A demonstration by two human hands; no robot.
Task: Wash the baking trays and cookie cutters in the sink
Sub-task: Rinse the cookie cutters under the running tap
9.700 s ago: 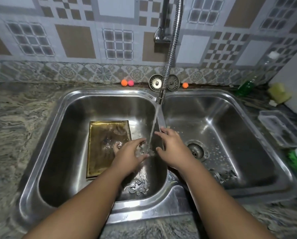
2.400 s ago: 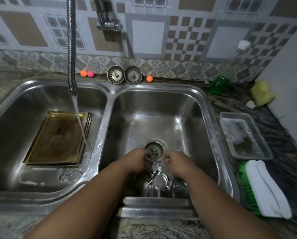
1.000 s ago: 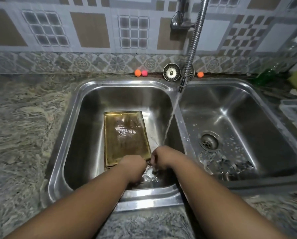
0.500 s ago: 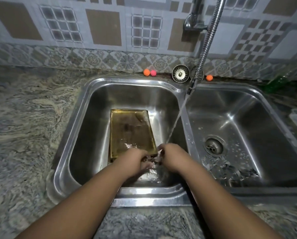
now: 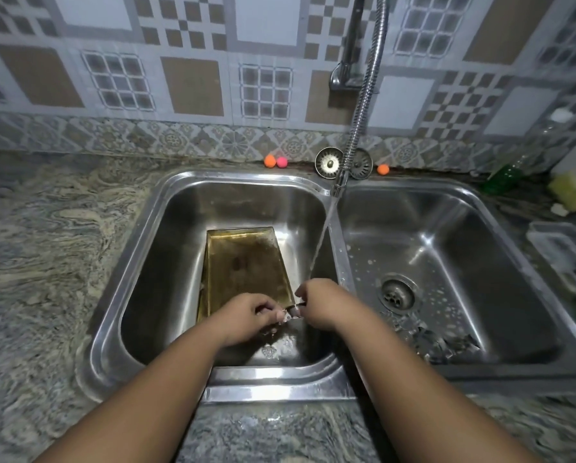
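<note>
Rinsing is judged to be under way: a small cookie cutter (image 5: 291,310) is pinched between the curled fingers of the left hand (image 5: 246,315) and the right hand (image 5: 320,304), low in the left basin of the sink (image 5: 273,385), beside the near corner of the golden baking tray (image 5: 246,265); water (image 5: 320,248) is seen falling just behind the hands. A heap of cutters (image 5: 437,342) is laid in the right basin, probably done already; the stained tray is judged unscrubbed, so roughly half is left.
</note>
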